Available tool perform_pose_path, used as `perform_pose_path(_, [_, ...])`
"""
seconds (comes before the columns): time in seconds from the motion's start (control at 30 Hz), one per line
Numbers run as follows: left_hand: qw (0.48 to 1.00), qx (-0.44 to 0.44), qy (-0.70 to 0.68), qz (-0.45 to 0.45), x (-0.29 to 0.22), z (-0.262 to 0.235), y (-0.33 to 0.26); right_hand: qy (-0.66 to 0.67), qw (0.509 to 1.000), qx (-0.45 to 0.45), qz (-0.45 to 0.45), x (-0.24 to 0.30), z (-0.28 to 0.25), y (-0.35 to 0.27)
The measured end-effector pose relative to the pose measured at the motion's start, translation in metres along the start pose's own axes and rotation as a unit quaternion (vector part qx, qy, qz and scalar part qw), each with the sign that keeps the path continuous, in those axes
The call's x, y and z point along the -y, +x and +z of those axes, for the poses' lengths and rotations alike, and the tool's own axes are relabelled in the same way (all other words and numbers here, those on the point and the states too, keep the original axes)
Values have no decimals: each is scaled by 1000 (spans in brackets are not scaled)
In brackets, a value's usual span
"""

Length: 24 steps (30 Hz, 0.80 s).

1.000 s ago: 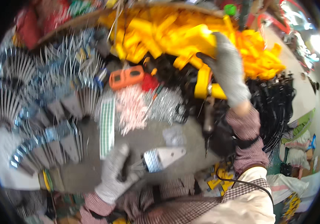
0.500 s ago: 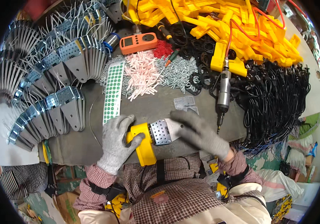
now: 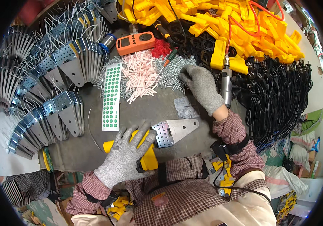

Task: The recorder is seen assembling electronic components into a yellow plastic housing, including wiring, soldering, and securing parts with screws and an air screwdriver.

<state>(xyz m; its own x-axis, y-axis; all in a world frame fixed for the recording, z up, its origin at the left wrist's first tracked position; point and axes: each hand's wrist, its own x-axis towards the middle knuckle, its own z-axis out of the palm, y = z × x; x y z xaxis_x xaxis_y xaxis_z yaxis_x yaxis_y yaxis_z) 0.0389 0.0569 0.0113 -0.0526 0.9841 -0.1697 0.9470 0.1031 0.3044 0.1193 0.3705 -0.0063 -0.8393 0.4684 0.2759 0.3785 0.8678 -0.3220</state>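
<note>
My left hand [image 3: 125, 158], in a grey glove, lies with its fingers spread across a yellow plastic housing [image 3: 149, 158] at the table's front edge. Much of the housing is hidden beneath it. From the housing's right side sticks a flat grey metal plate [image 3: 184, 129] with a hole near its rounded end, joined to a perforated shiny metal piece [image 3: 164, 135]. My right hand [image 3: 202, 86], gloved too, is at the right end of a heap of silver screws [image 3: 171, 77]. Its fingers are curled together; anything between their tips is too small to make out.
An air screwdriver [image 3: 226, 84] on a red hose lies just right of my right hand. Behind are pink sleeves [image 3: 140, 73], an orange meter [image 3: 135, 43] and yellow housings [image 3: 244, 30]. Black cords [image 3: 278, 101] hang at right; metal assemblies [image 3: 65, 109] stand left, beside a green-dotted sticker sheet [image 3: 111, 98].
My right hand has left the metal plate and reached away to the screw heap. My left hand has spread its fingers over the yellow housing, which now lies tilted further down on the table.
</note>
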Motion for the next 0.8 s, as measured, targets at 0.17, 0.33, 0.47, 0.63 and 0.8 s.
perform_pose_path(0.17, [1000,-12,-12,9,2,-1,-3,63,998,0,-24,12,-14,-24])
perform_pose_path(0.33, [1000,4,1,29,7,-7,-2,-5,989,132,-61,28,-3,-50])
perform_pose_path(0.47, [1000,16,14,23,7,-14,-6,77,986,12,-148,46,-24,-56])
perform_pose_path(0.63, [999,29,19,38,9,-12,-5,331,938,99,-12,59,-22,-87])
perform_pose_path(0.8, [998,35,16,43,8,-14,-1,368,918,138,58,70,-20,-91])
